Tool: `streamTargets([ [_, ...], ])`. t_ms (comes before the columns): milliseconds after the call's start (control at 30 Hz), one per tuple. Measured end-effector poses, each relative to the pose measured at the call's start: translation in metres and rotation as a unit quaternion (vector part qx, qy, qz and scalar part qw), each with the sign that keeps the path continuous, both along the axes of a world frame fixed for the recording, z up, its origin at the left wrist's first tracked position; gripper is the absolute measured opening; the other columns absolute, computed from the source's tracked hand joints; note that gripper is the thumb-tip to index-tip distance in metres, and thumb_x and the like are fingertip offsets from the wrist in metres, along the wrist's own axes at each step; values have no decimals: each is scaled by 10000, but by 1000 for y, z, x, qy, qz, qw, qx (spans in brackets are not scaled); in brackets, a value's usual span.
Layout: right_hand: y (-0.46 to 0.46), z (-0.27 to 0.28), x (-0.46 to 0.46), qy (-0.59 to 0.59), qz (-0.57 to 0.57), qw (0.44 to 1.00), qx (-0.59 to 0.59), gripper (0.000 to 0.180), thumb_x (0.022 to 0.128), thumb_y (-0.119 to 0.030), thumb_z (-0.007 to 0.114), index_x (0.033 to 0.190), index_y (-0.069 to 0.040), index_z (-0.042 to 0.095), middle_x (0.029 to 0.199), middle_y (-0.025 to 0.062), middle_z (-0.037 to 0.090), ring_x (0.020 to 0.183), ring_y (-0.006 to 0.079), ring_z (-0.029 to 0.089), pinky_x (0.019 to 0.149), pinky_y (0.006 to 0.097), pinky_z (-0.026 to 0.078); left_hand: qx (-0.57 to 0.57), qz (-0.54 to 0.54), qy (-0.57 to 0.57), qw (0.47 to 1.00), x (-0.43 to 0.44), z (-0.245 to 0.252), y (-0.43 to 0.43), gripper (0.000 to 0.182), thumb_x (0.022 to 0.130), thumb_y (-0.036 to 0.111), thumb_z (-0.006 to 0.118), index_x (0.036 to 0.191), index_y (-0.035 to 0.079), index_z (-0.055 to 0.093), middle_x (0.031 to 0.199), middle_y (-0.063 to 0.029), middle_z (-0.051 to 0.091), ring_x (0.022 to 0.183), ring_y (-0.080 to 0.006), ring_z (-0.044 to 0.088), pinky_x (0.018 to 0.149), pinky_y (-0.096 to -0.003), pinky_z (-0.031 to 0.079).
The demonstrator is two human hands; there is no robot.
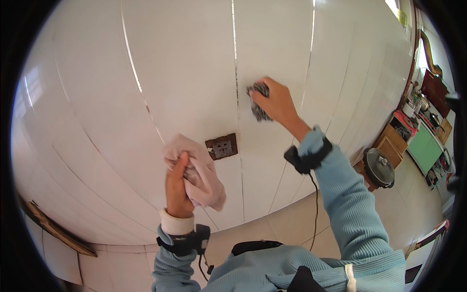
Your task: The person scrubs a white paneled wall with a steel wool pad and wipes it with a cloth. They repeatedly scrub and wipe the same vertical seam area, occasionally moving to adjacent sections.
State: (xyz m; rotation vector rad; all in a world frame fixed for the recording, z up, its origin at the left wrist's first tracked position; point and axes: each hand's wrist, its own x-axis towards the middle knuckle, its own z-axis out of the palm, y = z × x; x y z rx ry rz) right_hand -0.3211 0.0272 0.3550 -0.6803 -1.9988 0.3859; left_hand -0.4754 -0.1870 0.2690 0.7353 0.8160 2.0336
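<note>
In front of me rises a white panelled wall with vertical seams. My right hand grips a dark grey scouring pad, which looks like steel wool, at the wall just right of the middle seam. Dark marks run along that seam beside the pad. Lower and to the left, my left hand holds a crumpled pale pink cloth. The cloth hangs near a wall socket with a dark brown frame; whether it touches the wall I cannot tell.
A cable hangs from the band on my right wrist. To the right, an electric pan with a glass lid stands near a green-fronted cabinet. A wooden board lies at lower left. Below the wall is a tiled floor.
</note>
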Motion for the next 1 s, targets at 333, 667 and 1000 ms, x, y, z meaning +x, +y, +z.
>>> streamTargets([
  [333,-51,-61,144,143,53,971,-182,203,776,-138,630,899,12,569,740,55,599,671,104,548,631,246,452,203,430,490,731,24,101,124,453,769,-86,472,1211,10,459,1073,-73,532,933,-170,514,809,-275,410],
  [667,-36,-79,195,158,39,968,-189,166,784,-95,613,903,8,563,724,35,583,658,86,526,607,239,439,-43,211,648,731,86,23,213,237,813,174,548,1028,92,603,842,-21,576,783,-128,528,640,-254,402],
  [1000,-30,-81,202,166,42,958,-228,156,780,-75,596,905,9,556,741,25,565,666,81,507,615,234,429,-63,600,511,612,8,78,161,603,701,46,622,1248,-20,378,1140,-183,454,1140,-354,359,978,-496,261],
])
